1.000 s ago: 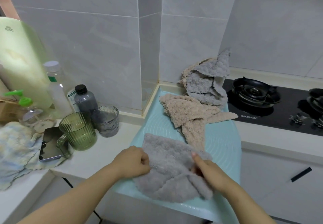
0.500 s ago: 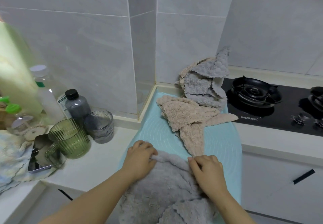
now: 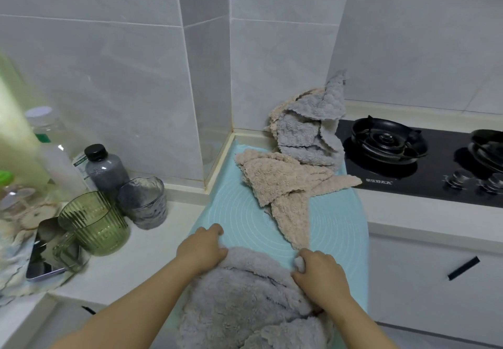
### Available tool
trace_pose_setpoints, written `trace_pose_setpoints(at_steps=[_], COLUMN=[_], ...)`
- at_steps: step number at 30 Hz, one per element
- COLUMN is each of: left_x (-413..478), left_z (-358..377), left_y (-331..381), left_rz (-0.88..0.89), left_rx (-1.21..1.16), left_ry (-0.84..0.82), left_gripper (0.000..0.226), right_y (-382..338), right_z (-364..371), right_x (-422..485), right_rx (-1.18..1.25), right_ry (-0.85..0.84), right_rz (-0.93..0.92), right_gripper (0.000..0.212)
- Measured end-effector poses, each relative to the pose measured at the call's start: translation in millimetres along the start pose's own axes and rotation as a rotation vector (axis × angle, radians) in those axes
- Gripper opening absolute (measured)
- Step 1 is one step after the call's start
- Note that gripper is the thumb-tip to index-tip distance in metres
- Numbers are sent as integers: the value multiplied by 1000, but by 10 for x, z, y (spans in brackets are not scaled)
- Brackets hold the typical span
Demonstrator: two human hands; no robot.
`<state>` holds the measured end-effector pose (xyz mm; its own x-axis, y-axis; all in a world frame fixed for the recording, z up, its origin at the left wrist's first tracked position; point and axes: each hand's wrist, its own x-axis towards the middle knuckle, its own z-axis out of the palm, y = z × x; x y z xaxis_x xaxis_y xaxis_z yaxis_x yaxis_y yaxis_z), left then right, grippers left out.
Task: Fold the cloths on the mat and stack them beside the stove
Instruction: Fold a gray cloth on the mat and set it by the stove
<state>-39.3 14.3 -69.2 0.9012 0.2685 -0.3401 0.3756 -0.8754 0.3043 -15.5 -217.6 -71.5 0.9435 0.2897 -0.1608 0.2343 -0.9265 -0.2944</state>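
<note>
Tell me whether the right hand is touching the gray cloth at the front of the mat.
Touching. The head view shows the right hand with its fingers curled round a bunched corner of the gray cloth, which lies on the mat.

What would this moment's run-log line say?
step: fold grey cloth on mat | left hand: grips its edge | right hand: pinches corner | beige cloth: crumpled on mat
</note>
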Motion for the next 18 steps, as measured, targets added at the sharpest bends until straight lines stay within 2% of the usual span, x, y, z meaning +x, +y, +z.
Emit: trace_pose_setpoints(at_steps=[1, 3, 6, 9, 18], left_x=[11, 40, 73, 109, 333], left_z=[-45, -144, -329, -506, -959], left_y=[4, 4, 31, 104, 475], left_rz=[18, 62, 104, 152, 176], left_rx=[0, -47, -150, -245, 23], left_ry=[-11, 10, 99, 191, 419], left_gripper=[29, 3, 16, 21, 13], right_y=[14, 81, 154, 184, 85], right_z=[-8, -30, -169, -344, -723], right_x=[13, 43, 72, 111, 438], right_rx=[33, 128, 346, 454, 684], right_ry=[13, 96, 265, 408, 539], right_rz=[-9, -15, 46, 94, 99], right_gripper=[21, 16, 7, 15, 19])
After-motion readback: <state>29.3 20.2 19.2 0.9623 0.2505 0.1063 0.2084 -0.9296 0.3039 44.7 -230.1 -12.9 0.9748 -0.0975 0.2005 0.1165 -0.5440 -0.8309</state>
